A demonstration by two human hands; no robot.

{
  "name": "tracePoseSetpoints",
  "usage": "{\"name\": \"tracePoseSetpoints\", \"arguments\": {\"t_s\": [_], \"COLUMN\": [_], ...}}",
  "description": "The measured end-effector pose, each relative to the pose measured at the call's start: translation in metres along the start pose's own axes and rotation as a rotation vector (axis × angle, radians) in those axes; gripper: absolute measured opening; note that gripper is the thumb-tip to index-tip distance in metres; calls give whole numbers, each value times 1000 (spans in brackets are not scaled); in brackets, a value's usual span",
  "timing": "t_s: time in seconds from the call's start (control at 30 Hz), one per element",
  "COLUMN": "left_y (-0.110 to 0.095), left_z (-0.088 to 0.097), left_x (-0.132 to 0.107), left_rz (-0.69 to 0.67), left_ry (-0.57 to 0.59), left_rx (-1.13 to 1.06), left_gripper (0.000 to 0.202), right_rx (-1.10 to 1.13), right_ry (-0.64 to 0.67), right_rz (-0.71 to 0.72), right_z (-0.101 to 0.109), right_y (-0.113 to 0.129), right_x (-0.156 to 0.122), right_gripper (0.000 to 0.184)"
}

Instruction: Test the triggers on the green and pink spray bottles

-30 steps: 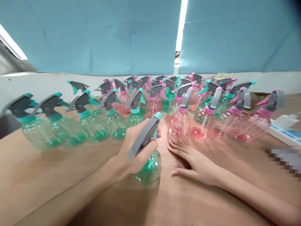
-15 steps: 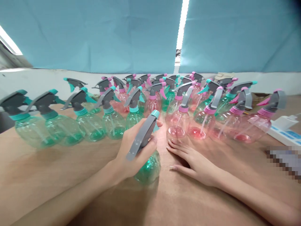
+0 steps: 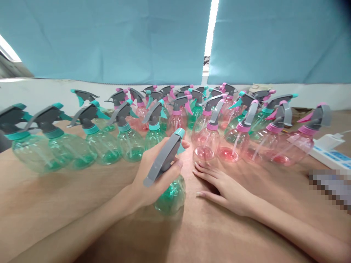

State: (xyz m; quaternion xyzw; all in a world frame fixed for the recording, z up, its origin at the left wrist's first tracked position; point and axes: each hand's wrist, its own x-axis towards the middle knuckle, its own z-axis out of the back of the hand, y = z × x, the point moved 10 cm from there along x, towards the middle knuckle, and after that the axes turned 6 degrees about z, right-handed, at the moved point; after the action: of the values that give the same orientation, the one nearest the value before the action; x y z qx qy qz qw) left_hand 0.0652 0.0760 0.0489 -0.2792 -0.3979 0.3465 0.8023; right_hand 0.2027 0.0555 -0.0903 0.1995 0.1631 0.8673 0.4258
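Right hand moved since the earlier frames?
No, not visibly. The right hand keeps its place just before the nearest pink bottle; both slide slightly left in view together.

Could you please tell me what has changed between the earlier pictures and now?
Only the view shifted slightly, sliding the green row left in the picture. Nothing was grasped or released: the left hand still holds a green bottle, the right hand still rests on the table.

Can't read any txt, brand or no. from where I sit. White power strip [image 3: 329,157] w/ blue patches: illegible (too blurry). Pixelated item [image 3: 330,184] nearer me than the strip: ditto.
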Motion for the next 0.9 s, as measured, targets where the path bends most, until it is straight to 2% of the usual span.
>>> {"name": "tracePoseSetpoints", "arguments": {"t_s": [0.07, 0.13, 0.3, 0.43, 0.6, 0.9], "left_y": [7, 11, 11, 5, 5, 6], "left_z": [-7, -9, -10, -9, -11, -14], "left_x": [1, 1, 4, 7, 9, 11], "left_rz": [77, 129, 140, 86, 58, 63], "left_ry": [88, 121, 103, 59, 57, 43], "left_rx": [-89, -130, -92, -23, 3, 7], "left_gripper": [31, 31, 24, 17, 21, 16], "right_rx": [-4, -6, -4, -28, -44, -9], "right_ry": [-2, -7, -21, -7, 14, -16], "right_rz": [5, 12, 11, 10, 10, 6], "right_z": [0, 0, 2, 1, 0, 1], "right_y": [0, 1, 2, 3, 3, 3], "right_x": [0, 0, -1, 0, 1, 0], "right_gripper": [65, 64, 63, 64, 66, 65]}}
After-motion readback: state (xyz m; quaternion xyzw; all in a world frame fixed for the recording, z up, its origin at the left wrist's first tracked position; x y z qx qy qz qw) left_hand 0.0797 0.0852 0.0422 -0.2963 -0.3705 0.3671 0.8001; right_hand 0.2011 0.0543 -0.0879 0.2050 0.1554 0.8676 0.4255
